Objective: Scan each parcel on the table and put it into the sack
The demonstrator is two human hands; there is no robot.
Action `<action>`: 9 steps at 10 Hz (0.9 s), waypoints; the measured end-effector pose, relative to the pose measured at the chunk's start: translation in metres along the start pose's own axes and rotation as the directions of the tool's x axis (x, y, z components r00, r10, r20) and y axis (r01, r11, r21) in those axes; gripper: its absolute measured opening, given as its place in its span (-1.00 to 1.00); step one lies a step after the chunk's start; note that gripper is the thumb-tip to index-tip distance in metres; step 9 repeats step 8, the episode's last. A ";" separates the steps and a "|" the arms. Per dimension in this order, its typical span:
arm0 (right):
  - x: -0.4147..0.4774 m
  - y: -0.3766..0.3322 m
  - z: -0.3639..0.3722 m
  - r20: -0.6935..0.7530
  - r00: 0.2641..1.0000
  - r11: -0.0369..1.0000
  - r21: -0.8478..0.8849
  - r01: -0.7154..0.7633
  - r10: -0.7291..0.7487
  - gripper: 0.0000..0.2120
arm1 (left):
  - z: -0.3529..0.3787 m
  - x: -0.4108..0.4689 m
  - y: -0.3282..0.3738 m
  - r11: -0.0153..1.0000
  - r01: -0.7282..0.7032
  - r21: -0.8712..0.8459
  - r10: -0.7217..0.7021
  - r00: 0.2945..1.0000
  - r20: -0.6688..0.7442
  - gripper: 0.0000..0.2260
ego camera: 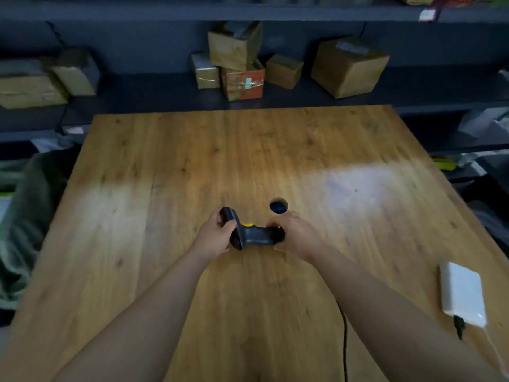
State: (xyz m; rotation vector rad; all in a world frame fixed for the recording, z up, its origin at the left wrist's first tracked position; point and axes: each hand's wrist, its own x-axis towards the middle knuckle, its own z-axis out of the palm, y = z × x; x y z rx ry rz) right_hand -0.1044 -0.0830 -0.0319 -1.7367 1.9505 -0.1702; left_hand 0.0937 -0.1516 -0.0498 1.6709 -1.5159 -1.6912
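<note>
A black handheld scanner [254, 235] with a yellow button lies sideways just above the middle of the wooden table [165, 166]. My left hand [216, 235] grips its head end and my right hand [296, 234] grips its handle end. I see no parcel on the table top. A grey-green sack [24, 221] hangs open off the table's left edge. Several brown cardboard parcels [234, 45] sit on the dark shelf behind the table.
A round cable hole [278, 206] opens in the table just beyond my right hand. A white power bank [462, 293] with a plugged cable lies near the right edge. A black cable [344, 343] runs down the front. More bags fill the shelves at right.
</note>
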 end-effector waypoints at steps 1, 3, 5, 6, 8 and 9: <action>0.002 0.012 0.012 0.033 0.999 0.999 0.010 0.037 -0.037 -0.60 | 0.009 -0.004 -0.004 0.998 0.019 0.063 -0.016 0.999 -0.046 -0.51; -0.005 0.027 0.016 0.029 0.992 0.993 0.007 0.120 -0.121 -0.49 | 0.017 -0.015 -0.005 0.961 -0.020 0.277 0.055 0.991 -0.121 -0.42; -0.016 0.020 0.021 0.025 0.993 0.993 -0.027 0.118 -0.117 -0.63 | 0.016 -0.027 -0.011 0.896 -0.056 0.440 0.121 0.985 -0.121 -0.57; -0.024 0.015 0.020 0.017 0.998 0.995 -0.073 0.062 -0.060 -0.69 | 0.014 -0.032 -0.012 0.867 -0.092 0.490 0.172 0.978 -0.120 -0.67; -0.029 0.015 0.016 -0.038 0.998 0.996 -0.068 0.056 -0.059 -0.58 | 0.009 -0.034 -0.009 0.801 -0.119 0.587 0.207 0.975 -0.086 -0.68; -0.029 0.015 0.016 -0.038 0.998 0.996 -0.068 0.056 -0.059 -0.58 | 0.009 -0.034 -0.009 0.801 -0.119 0.587 0.207 0.975 -0.086 -0.68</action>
